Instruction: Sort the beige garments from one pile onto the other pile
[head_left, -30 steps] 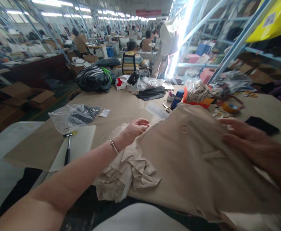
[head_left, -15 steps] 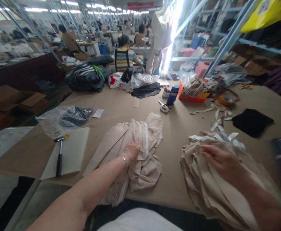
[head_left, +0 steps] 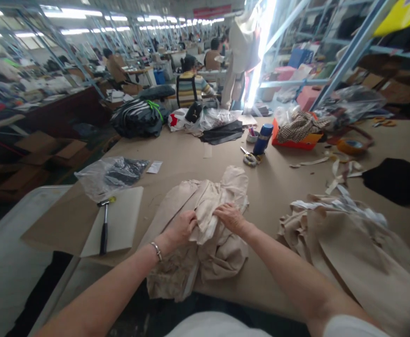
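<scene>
A crumpled heap of beige fabric pieces (head_left: 205,234) lies on the brown table (head_left: 176,159) in front of me. My left hand (head_left: 181,228) is closed on the left side of the heap, fingers curled into the cloth. My right hand (head_left: 230,217) grips the same heap from the right, fingers pinching a fold. A second stack of beige fabric pieces (head_left: 352,252) lies spread to the right, with nothing touching it.
A hammer (head_left: 104,227) rests on a pale board (head_left: 117,222) at left, beside a clear plastic bag (head_left: 110,174). Scissors (head_left: 249,158), a blue bottle (head_left: 262,138), an orange tray (head_left: 296,135), tape roll (head_left: 351,146) and black cloth (head_left: 396,180) lie farther back. Other people sit at distant tables.
My right hand left the right-hand fabric stack and moved left onto the crumpled heap. Earlier, a large beige piece was laid down on the right stack. My left hand stayed on the heap.
</scene>
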A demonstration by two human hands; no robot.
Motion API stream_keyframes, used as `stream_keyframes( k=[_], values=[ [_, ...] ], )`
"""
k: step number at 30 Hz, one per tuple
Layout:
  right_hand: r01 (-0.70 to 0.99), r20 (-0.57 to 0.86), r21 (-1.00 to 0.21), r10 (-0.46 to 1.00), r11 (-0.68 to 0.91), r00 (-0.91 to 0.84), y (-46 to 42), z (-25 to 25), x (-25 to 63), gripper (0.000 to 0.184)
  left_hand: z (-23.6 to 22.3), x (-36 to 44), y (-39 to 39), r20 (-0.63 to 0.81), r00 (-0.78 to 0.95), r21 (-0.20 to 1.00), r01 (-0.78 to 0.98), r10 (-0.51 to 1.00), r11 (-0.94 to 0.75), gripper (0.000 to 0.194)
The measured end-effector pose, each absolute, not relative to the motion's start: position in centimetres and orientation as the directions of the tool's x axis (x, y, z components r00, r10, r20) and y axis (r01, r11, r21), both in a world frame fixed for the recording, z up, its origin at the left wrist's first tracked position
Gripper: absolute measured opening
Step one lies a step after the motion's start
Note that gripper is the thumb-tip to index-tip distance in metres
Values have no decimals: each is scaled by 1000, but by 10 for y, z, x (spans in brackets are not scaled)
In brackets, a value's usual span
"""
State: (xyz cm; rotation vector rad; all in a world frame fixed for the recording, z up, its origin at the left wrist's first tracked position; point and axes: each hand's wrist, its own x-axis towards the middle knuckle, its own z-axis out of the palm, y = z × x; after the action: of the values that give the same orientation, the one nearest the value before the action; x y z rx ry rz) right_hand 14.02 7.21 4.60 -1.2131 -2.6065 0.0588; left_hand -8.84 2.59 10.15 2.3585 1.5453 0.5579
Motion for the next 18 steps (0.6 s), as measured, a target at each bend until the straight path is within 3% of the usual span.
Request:
stream_keyframes(
  k=[3,5,6,8,10,12,15,18],
  values=[
    [777,223,-166,791,607,-570,72,81,133,22,131,-101,-10,553,168,526,690,816,-498,11],
    [812,257,-175,822,557,-508,68,111,131,27,150,-105,-41,654,139,560,572,744,-600,10],
    [825,283,-209,840,525,-463,65,124,129,28,156,-105,-55,623,117,627,516,773,-583,12],
    [786,318,-397,874,474,-366,53,142,119,28,160,-96,-73,383,2,859,366,924,-357,16],
    [667,313,-603,899,438,-307,34,144,101,28,156,-81,-75,44,-44,994,98,998,-39,32],
    [508,273,-763,911,400,-308,12,132,78,24,149,-65,-68,-159,10,974,-161,987,159,44],
    [149,114,-971,914,185,-390,-16,112,54,18,140,-54,-54,-344,14,885,-329,939,329,35],
    [-74,-40,-994,877,-86,-478,-26,111,65,26,137,-59,-52,-399,21,845,-380,917,376,34]
  ],
)
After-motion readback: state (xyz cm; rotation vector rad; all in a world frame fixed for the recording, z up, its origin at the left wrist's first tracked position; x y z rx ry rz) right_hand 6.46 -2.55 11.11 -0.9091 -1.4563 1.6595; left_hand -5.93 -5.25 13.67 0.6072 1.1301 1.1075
